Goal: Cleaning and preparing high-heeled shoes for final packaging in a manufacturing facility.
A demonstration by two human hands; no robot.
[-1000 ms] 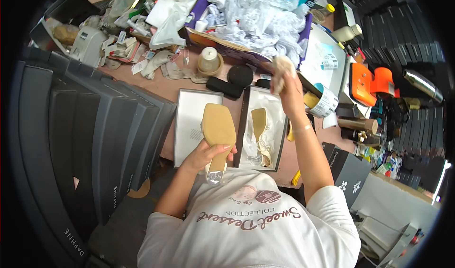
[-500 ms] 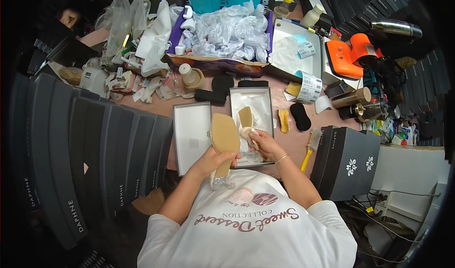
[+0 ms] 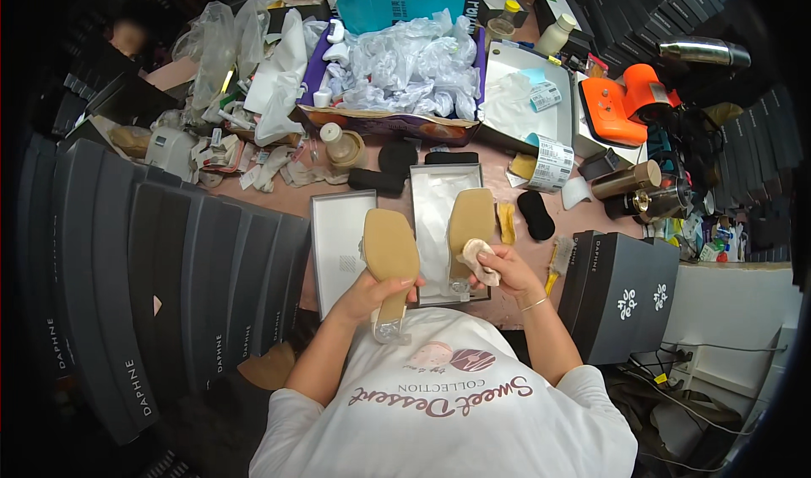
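In my left hand (image 3: 378,295) is a shoe (image 3: 391,243), its tan sole turned up, with a clear heel near my shirt. My fingers and thumb close around its narrow middle. My right hand (image 3: 509,274) pinches a crumpled cream-white cloth (image 3: 478,258). A matching second shoe (image 3: 470,214), also sole up with a clear heel, is beside that hand above the box; the fingers appear to grip it too, though the cloth partly hides the hold. Below lies an open grey shoebox (image 3: 432,216) lined with white paper, with its lid (image 3: 340,233) to the left.
Dark shoeboxes stand in a row (image 3: 182,267) at left and a pair (image 3: 625,288) at right. Behind are a purple carton (image 3: 405,123) of crumpled plastic, black rolls (image 3: 376,181), a bottle (image 3: 340,144), a yellow sponge (image 3: 506,222), a brush (image 3: 558,258) and an orange dispenser (image 3: 610,111).
My right hand has moved right and slightly nearer me with the cloth. The second shoe has come up, its sole now facing upward beside the first. The left-hand shoe has shifted slightly left.
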